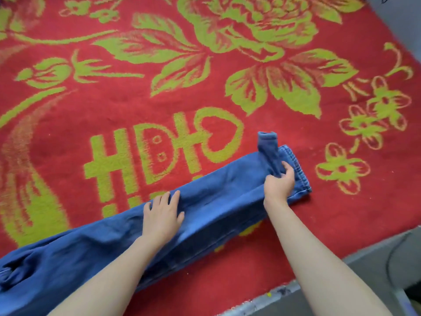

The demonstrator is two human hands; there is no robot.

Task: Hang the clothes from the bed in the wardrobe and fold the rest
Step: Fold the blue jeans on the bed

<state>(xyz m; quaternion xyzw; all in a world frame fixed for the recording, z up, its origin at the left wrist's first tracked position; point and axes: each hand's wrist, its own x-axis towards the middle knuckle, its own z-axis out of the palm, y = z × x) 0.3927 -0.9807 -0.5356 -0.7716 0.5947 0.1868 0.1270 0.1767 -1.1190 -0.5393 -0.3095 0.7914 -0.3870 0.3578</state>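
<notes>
Blue jeans (205, 201) laid lengthwise under both hands on red-and-green floral blanket (159, 110). Left hand (163, 216) flat, fingers straight, pressing mid-leg. Right hand (279, 183) well apart from left, pinching raised hem (267, 147) of upper leg, lifted near cuff end. Lower cuff (296, 167) flat beside right hand.

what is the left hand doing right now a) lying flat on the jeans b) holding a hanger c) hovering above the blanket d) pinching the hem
a: the left hand lies flat, palm down, on the blue jeans, while the right hand pinches the raised leg end.
</notes>
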